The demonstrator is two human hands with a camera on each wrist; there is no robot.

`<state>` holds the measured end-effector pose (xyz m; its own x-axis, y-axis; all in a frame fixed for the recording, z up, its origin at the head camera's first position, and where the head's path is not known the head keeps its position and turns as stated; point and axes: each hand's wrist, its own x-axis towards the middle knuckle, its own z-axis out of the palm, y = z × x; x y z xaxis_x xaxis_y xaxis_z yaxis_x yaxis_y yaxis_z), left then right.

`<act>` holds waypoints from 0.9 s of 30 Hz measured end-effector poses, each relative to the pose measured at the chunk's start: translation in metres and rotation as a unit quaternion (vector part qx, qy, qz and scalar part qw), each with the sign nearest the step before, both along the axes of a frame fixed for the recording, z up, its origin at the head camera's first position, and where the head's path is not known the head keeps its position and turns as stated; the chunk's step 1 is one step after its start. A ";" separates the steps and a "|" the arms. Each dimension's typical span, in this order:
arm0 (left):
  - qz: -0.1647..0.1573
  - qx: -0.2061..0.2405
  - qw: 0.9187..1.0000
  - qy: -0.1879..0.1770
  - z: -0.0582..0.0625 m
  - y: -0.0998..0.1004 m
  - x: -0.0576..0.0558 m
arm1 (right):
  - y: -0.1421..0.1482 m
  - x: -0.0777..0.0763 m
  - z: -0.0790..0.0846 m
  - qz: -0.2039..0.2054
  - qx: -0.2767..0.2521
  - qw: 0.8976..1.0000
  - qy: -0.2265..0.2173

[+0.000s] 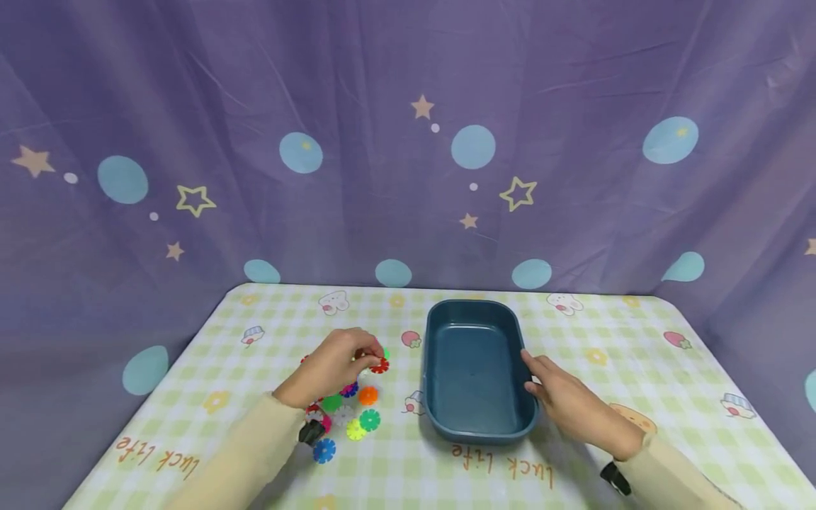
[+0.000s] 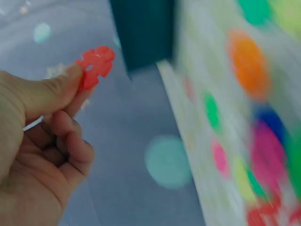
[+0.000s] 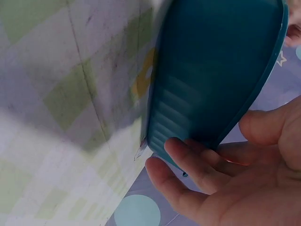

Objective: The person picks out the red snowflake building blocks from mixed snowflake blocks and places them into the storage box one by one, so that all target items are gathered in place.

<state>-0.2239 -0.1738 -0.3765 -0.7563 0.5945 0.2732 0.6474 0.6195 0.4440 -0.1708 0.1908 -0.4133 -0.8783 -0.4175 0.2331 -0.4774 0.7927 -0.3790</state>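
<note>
My left hand [image 1: 331, 365] pinches a red notched disc [image 2: 96, 66], a flower-shaped plastic piece, between thumb and forefinger. Its other fingers are curled in. Beneath and beside that hand lie several loose notched discs, among them an orange disc [image 1: 367, 395], a blue disc [image 1: 324, 450] and a yellow disc [image 1: 355, 429]. At the right side of a dark teal plastic bin [image 1: 472, 433], my right hand [image 1: 576, 404] holds the rim. In the right wrist view its thumb is at the rim and its fingers lie against the outer wall. No disc shows inside the bin.
A green-and-white checked cloth [image 1: 637, 368] with printed pictures covers the table. Behind it hangs a purple curtain [image 1: 370, 198] with stars and balloons. The bin stands to the right of the discs. A dark strap shows at each wrist.
</note>
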 end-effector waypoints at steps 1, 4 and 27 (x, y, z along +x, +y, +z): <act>-0.023 0.003 1.000 0.007 0.003 0.010 0.000 | 0.001 -0.001 0.000 0.002 -0.001 1.000 -0.001; -0.085 0.013 0.996 0.016 0.007 0.037 -0.003 | 0.002 -0.002 -0.001 0.006 -0.003 1.000 -0.002; -0.133 -0.184 0.973 0.038 -0.035 0.127 -0.010 | 0.000 -0.001 0.000 -0.001 -0.003 1.000 -0.023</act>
